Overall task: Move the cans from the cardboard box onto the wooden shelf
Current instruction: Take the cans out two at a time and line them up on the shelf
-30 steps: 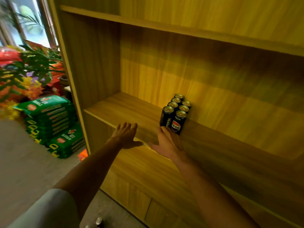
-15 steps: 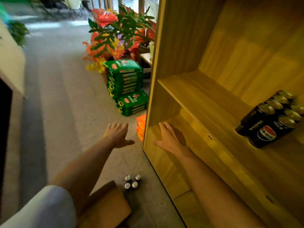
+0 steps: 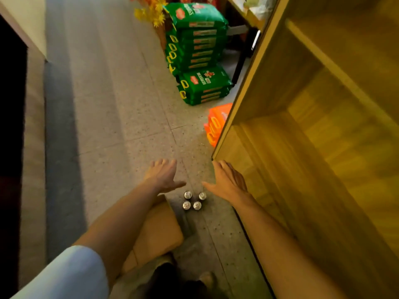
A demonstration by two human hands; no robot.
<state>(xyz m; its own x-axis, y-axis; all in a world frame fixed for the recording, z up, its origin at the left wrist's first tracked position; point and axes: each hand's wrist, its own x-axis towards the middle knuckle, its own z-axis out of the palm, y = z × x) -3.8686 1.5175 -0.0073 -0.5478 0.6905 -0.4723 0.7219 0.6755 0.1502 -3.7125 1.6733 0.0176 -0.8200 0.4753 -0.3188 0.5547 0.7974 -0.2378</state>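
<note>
Several cans [image 3: 193, 200] with silver tops stand upright in a tight cluster on the speckled floor, just right of a cardboard box [image 3: 158, 231]. My left hand [image 3: 163, 175] hovers above and left of the cans, fingers spread, holding nothing. My right hand [image 3: 227, 181] hovers above and right of them, also empty with fingers apart. The wooden shelf [image 3: 319, 134] fills the right side; its visible boards are bare in this view.
Stacked green bags [image 3: 195, 50] and an orange pack [image 3: 216, 124] sit on the floor beyond the shelf's left side panel. Yellow flowers [image 3: 151, 15] are at the top. A wall and dark opening [image 3: 13, 126] run along the left.
My view has swung down and left from the shelf with its dark cans to the floor. Both empty hands have dropped toward the cans beside the box.
</note>
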